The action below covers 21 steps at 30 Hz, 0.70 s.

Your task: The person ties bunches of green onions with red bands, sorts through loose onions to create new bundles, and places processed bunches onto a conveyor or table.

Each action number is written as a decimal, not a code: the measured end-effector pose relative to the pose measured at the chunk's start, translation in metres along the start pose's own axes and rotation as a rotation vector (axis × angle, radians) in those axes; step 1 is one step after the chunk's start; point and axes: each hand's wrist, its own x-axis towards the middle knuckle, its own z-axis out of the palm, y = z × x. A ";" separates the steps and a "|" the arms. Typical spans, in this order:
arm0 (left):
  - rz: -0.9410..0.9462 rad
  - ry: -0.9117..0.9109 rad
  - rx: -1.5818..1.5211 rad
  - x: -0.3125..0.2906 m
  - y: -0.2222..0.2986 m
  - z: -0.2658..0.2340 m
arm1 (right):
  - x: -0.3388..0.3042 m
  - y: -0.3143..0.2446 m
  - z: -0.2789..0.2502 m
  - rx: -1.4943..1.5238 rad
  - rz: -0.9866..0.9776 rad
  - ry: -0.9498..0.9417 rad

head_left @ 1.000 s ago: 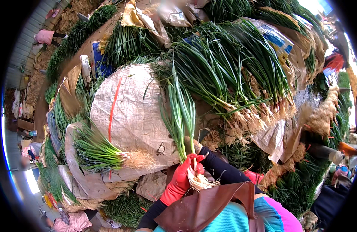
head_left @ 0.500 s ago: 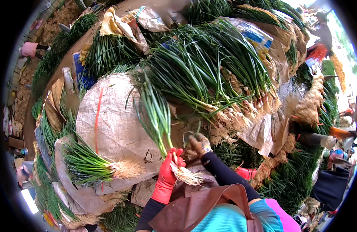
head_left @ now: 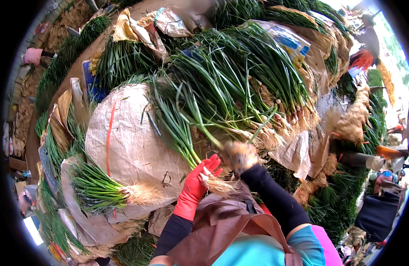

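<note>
My left hand [head_left: 199,176], in a red glove, is closed round a small bunch of spring onions [head_left: 181,141]. Its green leaves point up and away from me, and its pale roots hang past my palm. My right hand [head_left: 241,157], in a stained glove and blurred, is closed beside it on a spring onion [head_left: 208,134] whose leaves reach toward the pile. Just beyond both hands lies a large heap of loose spring onions [head_left: 240,77], roots facing me. On a pale woven sack [head_left: 129,128] to the left rests another bunch of spring onions [head_left: 100,188].
More covered heaps of spring onions [head_left: 124,62] stand at the far left, with further greens [head_left: 333,208] at the right. A brown apron [head_left: 213,235] covers my lap. A person in pink [head_left: 33,56] is at the far left edge.
My right hand has moved slightly right and now grips a spring onion from the heap's side. My left hand keeps its bunch, shifted a little up and right.
</note>
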 end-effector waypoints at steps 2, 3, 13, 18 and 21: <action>-0.006 0.011 -0.004 -0.001 -0.002 0.001 | -0.027 -0.011 -0.003 0.176 -0.037 -0.180; -0.003 0.016 -0.030 -0.004 -0.003 -0.001 | -0.035 -0.009 -0.001 0.292 -0.061 -0.223; -0.043 0.218 0.556 -0.035 0.004 -0.008 | 0.001 -0.026 0.036 0.572 0.176 -0.198; 0.026 0.283 0.696 -0.031 -0.007 -0.008 | 0.007 -0.034 0.034 0.579 0.199 -0.129; 0.065 0.316 0.644 -0.031 -0.001 -0.015 | -0.021 -0.026 0.042 0.589 0.114 -0.128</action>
